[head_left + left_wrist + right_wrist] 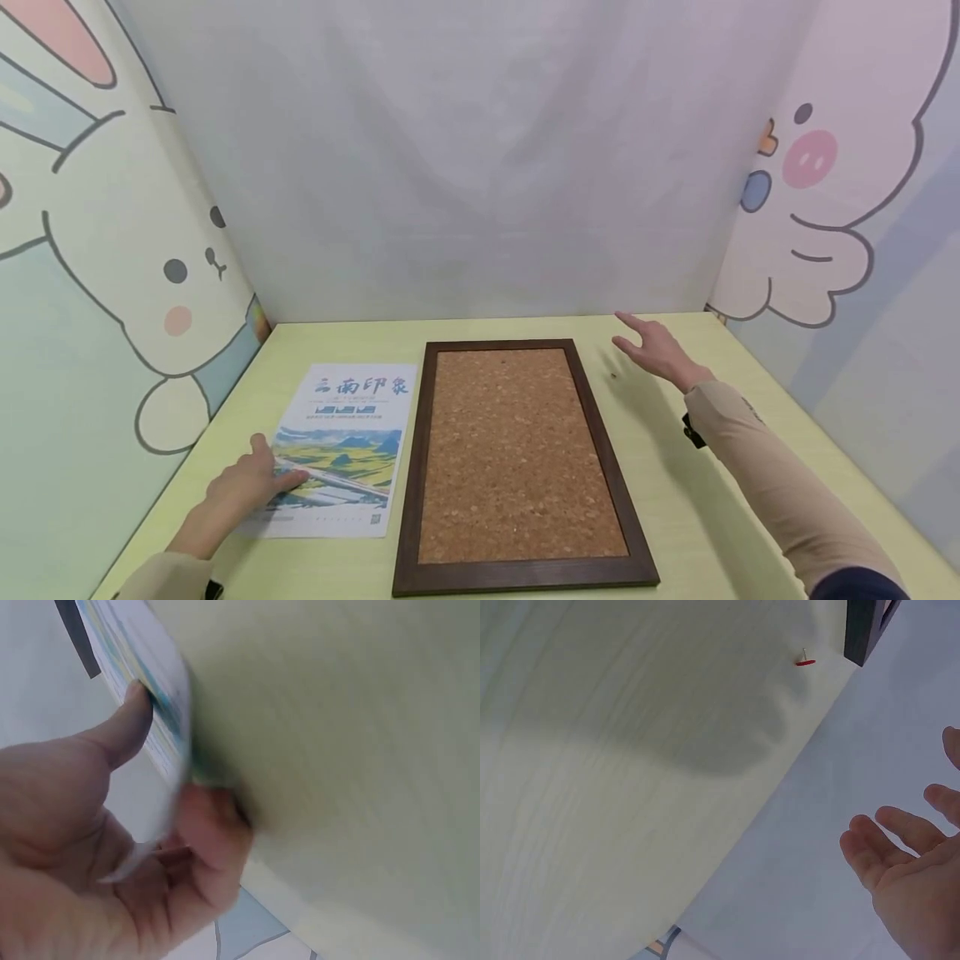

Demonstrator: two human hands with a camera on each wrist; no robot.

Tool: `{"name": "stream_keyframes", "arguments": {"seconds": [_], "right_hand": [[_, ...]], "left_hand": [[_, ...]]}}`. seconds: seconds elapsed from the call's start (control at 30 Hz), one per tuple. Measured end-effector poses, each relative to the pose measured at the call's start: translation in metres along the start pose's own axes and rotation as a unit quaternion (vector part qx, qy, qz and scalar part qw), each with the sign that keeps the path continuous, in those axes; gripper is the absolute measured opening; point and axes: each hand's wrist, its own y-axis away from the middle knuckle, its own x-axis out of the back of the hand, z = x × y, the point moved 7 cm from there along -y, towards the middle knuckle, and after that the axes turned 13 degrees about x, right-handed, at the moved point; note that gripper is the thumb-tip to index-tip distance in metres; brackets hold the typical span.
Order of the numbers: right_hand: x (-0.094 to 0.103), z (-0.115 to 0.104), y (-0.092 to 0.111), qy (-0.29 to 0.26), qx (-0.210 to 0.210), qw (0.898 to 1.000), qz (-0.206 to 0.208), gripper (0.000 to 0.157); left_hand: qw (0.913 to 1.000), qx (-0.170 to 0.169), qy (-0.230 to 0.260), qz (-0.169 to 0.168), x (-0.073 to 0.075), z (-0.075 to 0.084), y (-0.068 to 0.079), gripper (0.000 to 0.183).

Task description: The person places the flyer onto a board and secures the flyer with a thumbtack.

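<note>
My left hand holds the left edge of a printed poster with a landscape picture and Chinese characters. In the left wrist view the thumb lies on the printed face, the other fingers curl under the sheet, and its edge bends up. To the poster's right lies a cork board with a dark brown frame. Beyond the board's right side my right hand hovers with fingers spread, holding nothing. A red thumbtack lies on the table below it, pin pointing up.
The light yellow-green table ends at a pale curtain-like backdrop behind. Side panels carry a cartoon rabbit on the left and a pink-cheeked cartoon figure on the right.
</note>
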Motion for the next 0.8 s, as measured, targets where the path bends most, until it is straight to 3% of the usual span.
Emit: {"name": "stream_keyframes", "arguments": {"seconds": [0.23, 0.47, 0.8], "right_hand": [[-0.007, 0.002, 0.001, -0.003, 0.03, 1.0, 0.002, 0.045], [-0.029, 0.012, 0.005, -0.077, -0.016, 0.994, -0.078, 0.039], [-0.047, 0.015, 0.011, -0.111, -0.038, 0.983, -0.142, 0.034]], "left_hand": [[0.9988, -0.016, 0.039, 0.025, -0.002, 0.001, 0.003, 0.098], [0.9968, -0.021, 0.057, 0.051, 0.003, 0.003, 0.004, 0.085], [0.9929, -0.048, 0.086, 0.066, 0.011, 0.004, 0.007, 0.03]]}}
